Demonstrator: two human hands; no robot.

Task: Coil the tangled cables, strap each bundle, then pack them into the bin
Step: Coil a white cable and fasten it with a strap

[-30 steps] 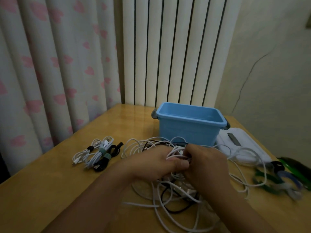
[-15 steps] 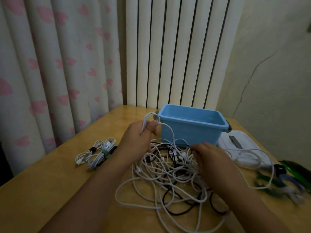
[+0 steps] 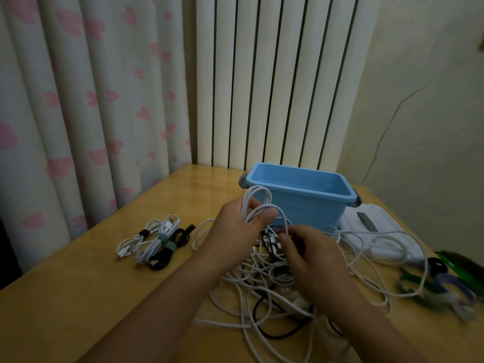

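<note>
- Two hands are at work over the worktop [image 3: 78,297], both above the tangled cables [image 3: 264,279], which lie in a loose heap of white and black in front of the blue bin [image 3: 301,203].
- Left hand [image 3: 235,229]: fingers curled round a few upright loops of white cable [image 3: 258,203], thumb pressed across them; the loops stand up above the fist, just in front of the bin's near wall.
- Right hand [image 3: 306,260]: fingers bent down into the top of the heap, just right of and below the left hand. Whether they pinch a strand cannot be told; the fingertips are hidden.
- Key relation: the free run of white cable falls from the left fist down and to the right, into the heap under the right hand. Judged, the right hand is the nearer one to feed the next turn up to the left.
- Three strapped bundles [image 3: 154,242] lie to the left, well apart from the heap, not yet packed.
- Straps [image 3: 432,281] lie at the right edge, blurred.
- Bin appears empty.
</note>
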